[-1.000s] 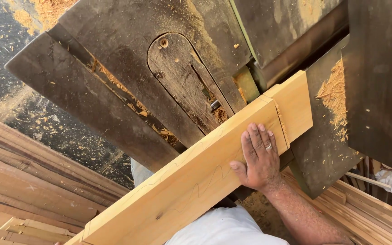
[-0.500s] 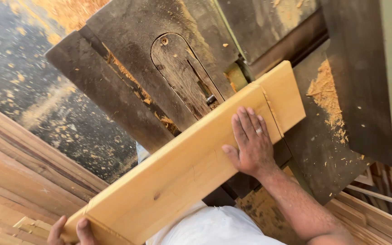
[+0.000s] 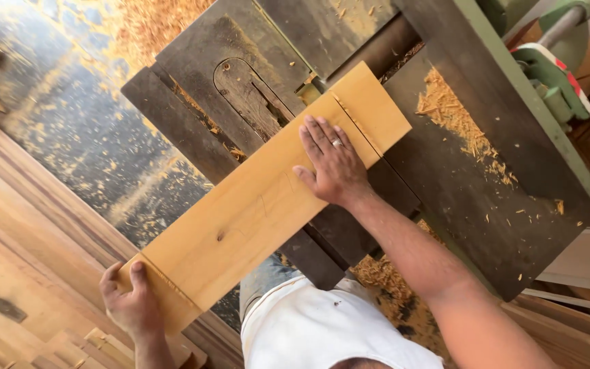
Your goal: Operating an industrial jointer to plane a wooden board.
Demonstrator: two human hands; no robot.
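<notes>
Lining up a pale board diagonally across the dark saw counter, centre frame: right hand pressed flat and open, left hand clamped on the lower-left end; steady feeding is judged needed next.

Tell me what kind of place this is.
Most likely a woodworking shop. A pale wooden board lies across a dark, worn saw table scattered with sawdust, the right hand flat on it and the left hand gripping its near end. Stacked planks lie alongside.
</notes>
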